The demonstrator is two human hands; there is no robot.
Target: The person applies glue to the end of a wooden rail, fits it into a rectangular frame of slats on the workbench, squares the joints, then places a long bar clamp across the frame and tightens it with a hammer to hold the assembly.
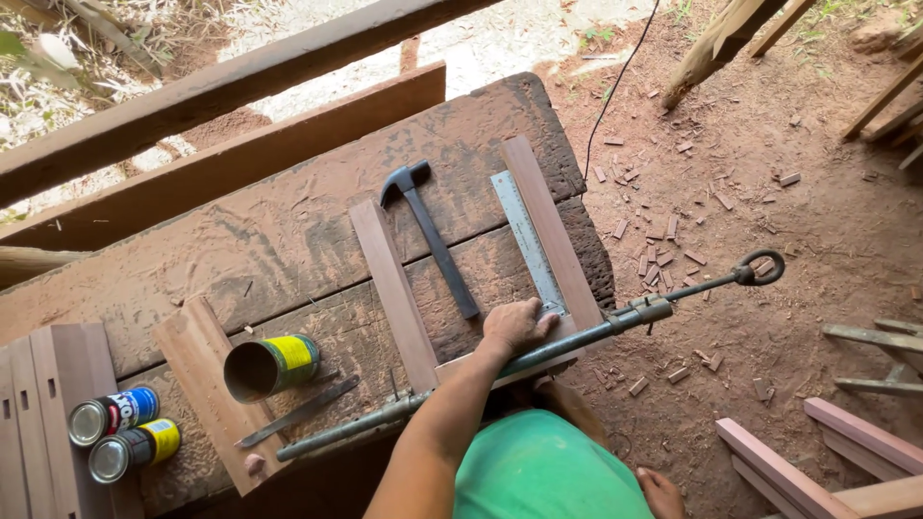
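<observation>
My left hand [514, 327] reaches over the workbench [240, 240], fingers laid on the corner of a steel square [527, 240]. The square sits inside a U-shaped wooden frame: a left strip [394, 288], a right strip [550, 226] and a bottom strip [461, 365] under my hand. A long metal bar clamp [673, 300] with a ring end [760, 267] runs along the frame's near edge. A black claw hammer [428, 235] lies between the two strips. My right hand is out of view.
An open can [271, 365] lies on a short board [197, 351], a flat metal tool [298, 411] beside it. Two tins [120, 432] stand on stacked wood at left. Wood offcuts litter the dirt [673, 231]; timber pieces [817, 461] and a cable [620, 82] are at right.
</observation>
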